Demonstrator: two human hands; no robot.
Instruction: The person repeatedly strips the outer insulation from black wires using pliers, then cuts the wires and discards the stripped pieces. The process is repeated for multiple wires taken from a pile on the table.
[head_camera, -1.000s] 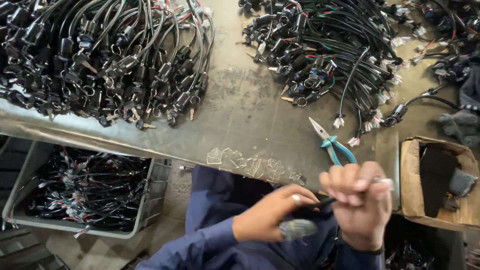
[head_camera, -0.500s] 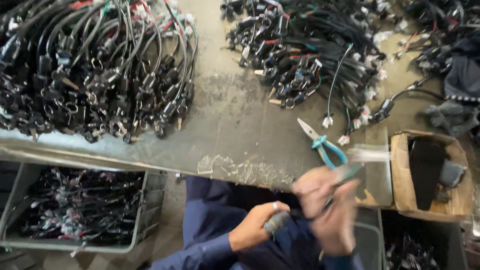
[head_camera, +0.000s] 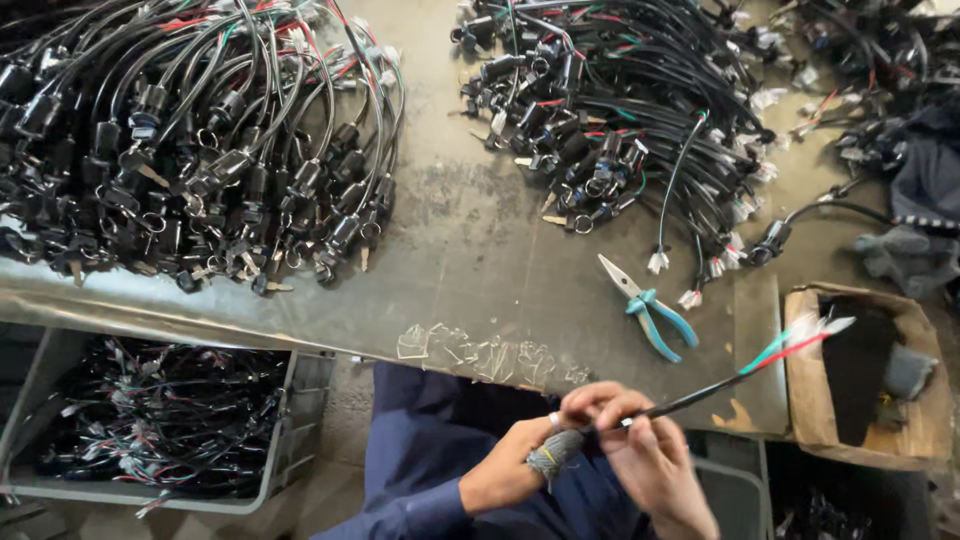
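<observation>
My left hand (head_camera: 525, 462) grips the grey braided end of a black cable (head_camera: 690, 402) just below the table edge. My right hand (head_camera: 650, 465) pinches the same cable a little further along. The cable runs up and right and ends in loose red, green and white wires (head_camera: 805, 338). Blue-handled pliers (head_camera: 648, 308) lie on the grey table (head_camera: 470, 230) just above my hands.
Two big heaps of black cable assemblies lie on the table, one at the left (head_camera: 190, 140) and one at the upper right (head_camera: 620, 110). A grey bin of cables (head_camera: 150, 430) sits below left. An open cardboard box (head_camera: 870, 375) stands at the right.
My hands have dropped lower and come together on the cable. The cable's wire end now points out to the upper right. The view has shifted slightly.
</observation>
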